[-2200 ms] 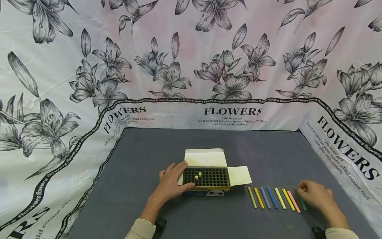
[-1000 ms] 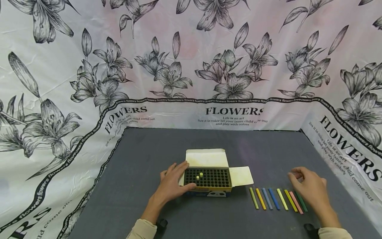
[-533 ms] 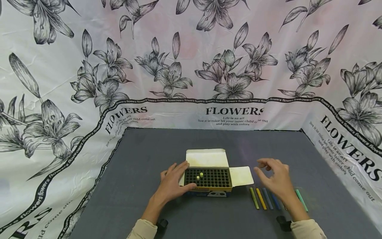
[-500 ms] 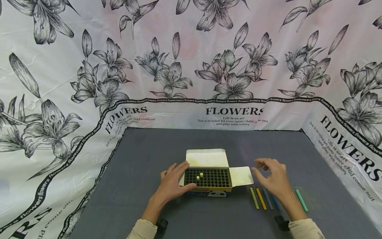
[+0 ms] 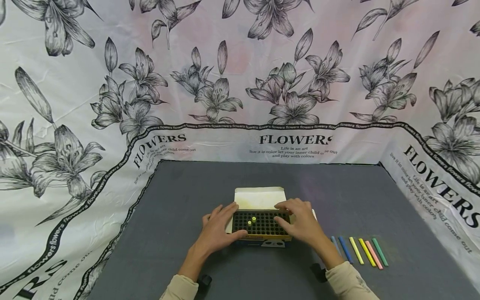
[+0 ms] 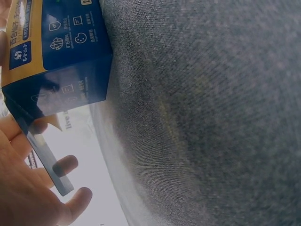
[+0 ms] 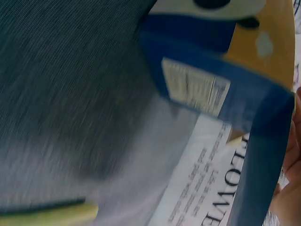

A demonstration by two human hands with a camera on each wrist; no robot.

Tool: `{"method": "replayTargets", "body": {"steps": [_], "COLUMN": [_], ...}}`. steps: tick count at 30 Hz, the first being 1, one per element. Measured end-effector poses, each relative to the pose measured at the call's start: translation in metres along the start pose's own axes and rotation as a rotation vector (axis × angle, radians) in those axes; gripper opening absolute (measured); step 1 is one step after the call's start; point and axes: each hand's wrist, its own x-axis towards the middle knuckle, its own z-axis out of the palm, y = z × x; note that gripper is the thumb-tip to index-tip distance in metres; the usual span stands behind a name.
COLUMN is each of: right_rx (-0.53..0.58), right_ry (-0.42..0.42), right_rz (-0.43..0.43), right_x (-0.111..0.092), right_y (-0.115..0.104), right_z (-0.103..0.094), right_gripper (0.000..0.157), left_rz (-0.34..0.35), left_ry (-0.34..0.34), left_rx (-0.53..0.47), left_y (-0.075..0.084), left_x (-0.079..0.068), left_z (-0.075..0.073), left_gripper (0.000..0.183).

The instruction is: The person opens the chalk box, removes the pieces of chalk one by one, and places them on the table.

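A blue and yellow chalk box point(image 5: 262, 237) stands with its lid raised, showing a black holder point(image 5: 264, 227) full of round holes. Two pale yellow chalk ends point(image 5: 253, 219) poke up from holes on its left side. My left hand point(image 5: 217, 227) holds the box's left end, thumb at the front edge and fingers toward the back corner; in the left wrist view its fingers lie by the left flap point(image 6: 49, 155). Over the box's right end is my right hand point(image 5: 300, 221), thumb and fingers apart with nothing between them. It hides most of the right flap point(image 7: 268, 169).
Right of the box lies a row of loose chalk sticks, among them a blue stick point(image 5: 346, 249), a pink stick point(image 5: 376, 253) and a green stick point(image 5: 380, 251). My right forearm covers the row's left end. A flowered cloth point(image 5: 240, 83) walls in the grey table point(image 5: 195, 183).
My right hand has left the green stick at the row's far end and moved left to the box, holding nothing. The left hand and the box have stayed in place.
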Motion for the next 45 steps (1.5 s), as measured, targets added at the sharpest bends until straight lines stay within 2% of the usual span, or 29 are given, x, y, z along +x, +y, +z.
{"method": "replayTargets", "body": {"steps": [6,16,26,29,38,45], "right_rx": [0.030,0.020,-0.098,-0.101,0.023,0.145], "right_ry": [-0.077,-0.104,-0.113,-0.122,-0.099,-0.013], "right_rz": [0.016,-0.019,-0.006,0.009,0.060,0.032], "right_x": [0.005,0.012,0.016,0.017,0.016,0.018], "right_y": [-0.010,-0.023,-0.033,-0.036,-0.034,-0.034], "right_z": [0.017,0.041,0.052,0.052,0.050,0.046], "right_gripper": [0.030,0.029,0.017,0.015,0.012,0.013], "left_rz": [0.000,0.006,0.008,0.006,0.002,0.000], "left_ry": [-0.005,-0.001,-0.003,-0.001,0.006,-0.001], "left_rx": [0.008,0.006,0.002,0.006,0.009,0.003], "left_y": [-0.001,-0.002,-0.001,-0.001,-0.001,0.000], "left_x": [0.000,0.001,0.001,0.001,0.000,0.000], "left_z": [0.001,0.000,-0.001,0.000,0.001,-0.001], "left_gripper": [0.085,0.084,0.084,0.084,0.084,0.084]}}
